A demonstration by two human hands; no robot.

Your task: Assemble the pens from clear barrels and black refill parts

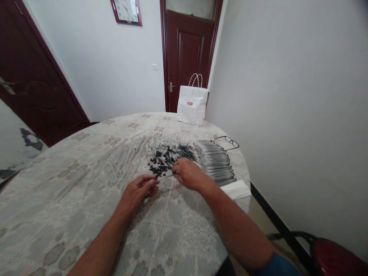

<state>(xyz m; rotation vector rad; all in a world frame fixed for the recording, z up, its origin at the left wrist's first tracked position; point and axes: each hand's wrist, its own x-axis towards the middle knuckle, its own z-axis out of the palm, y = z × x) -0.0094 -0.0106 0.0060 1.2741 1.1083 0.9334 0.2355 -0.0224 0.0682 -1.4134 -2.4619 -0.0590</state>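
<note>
A slim pen [166,176] spans the gap between my two hands, just above the tablecloth. My left hand [141,186] pinches its left end with thumb and fingertips. At the other end, my right hand [186,172] has its fingers closed on the pen. Small black caps [157,168] lie loose just beyond my left fingertips. Behind them is a heap of small white plastic parts [161,144]. Thin dark refills [187,151] are piled past my right hand. Clear pen barrels [126,157] spread out to the left.
Assembled-looking pens [215,161] lie in a row at right, near eyeglasses [230,142] and a folded white sheet or packet [237,189]. A white paper bag [192,105] stands at the back of the round table [172,245]. A red chair [336,255] is at lower right.
</note>
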